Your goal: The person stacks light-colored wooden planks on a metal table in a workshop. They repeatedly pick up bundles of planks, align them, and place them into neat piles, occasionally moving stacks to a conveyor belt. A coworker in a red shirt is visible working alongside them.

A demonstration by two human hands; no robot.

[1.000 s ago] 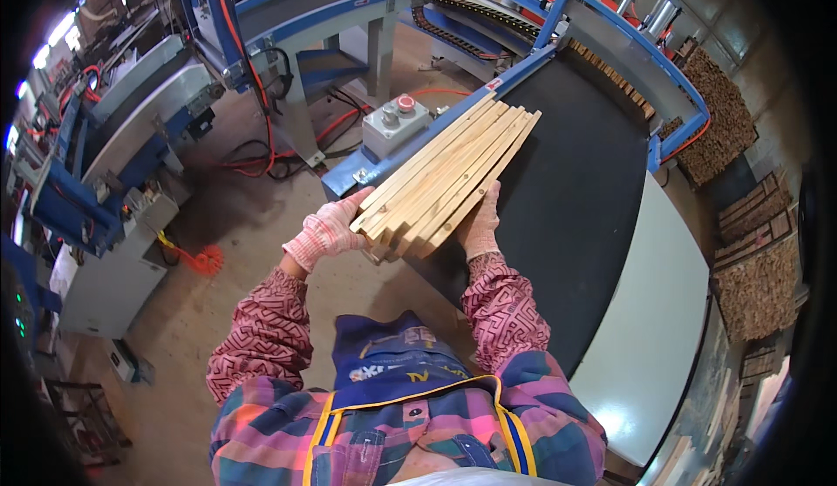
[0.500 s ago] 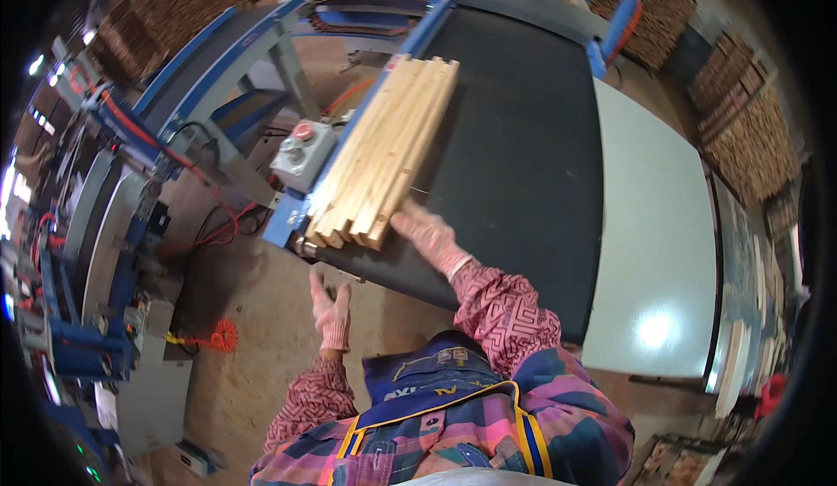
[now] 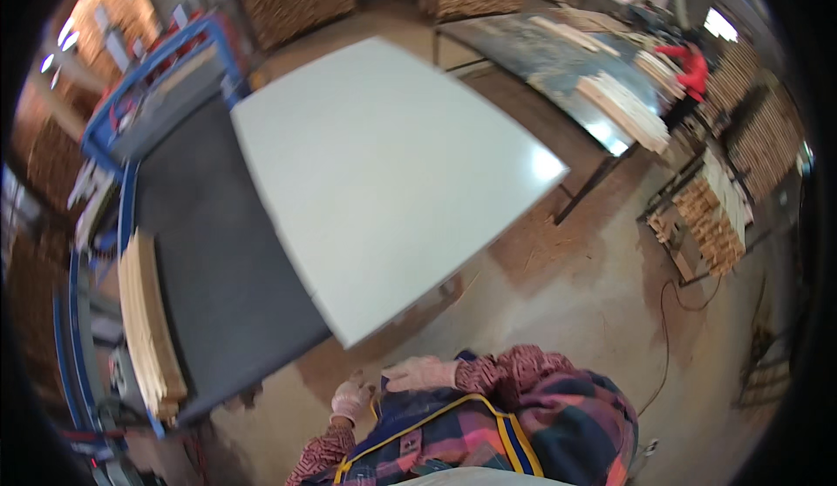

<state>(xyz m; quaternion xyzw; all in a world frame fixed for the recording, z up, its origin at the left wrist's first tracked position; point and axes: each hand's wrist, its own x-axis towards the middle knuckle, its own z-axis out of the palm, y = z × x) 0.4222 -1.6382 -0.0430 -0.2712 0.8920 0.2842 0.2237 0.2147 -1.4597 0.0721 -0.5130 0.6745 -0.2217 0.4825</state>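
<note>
Both my hands wear pale work gloves and are held low in front of my blue apron (image 3: 410,412). My left hand (image 3: 351,397) has its fingers loosely apart, with nothing in it. Close beside it, my right hand (image 3: 421,374) lies across the top of the apron, fingers stretched to the left, and no object shows in it. Off to the left, a bundle of light wooden strips (image 3: 150,325) rests along the left edge of the black conveyor belt (image 3: 231,251), apart from both hands.
A pale, smooth tabletop (image 3: 392,172) adjoins the belt on its right. Beyond it, a dark worktable (image 3: 523,54) bears wooden strips, and a person in red (image 3: 693,67) stands at its far end. A rack of stacked wood (image 3: 711,216) stands at right; a cable (image 3: 664,338) trails over the floor.
My view has swung to the right, so the belt and wood bundle now sit at the left. My right hand has left the bundle, and both hands have come together near my apron.
</note>
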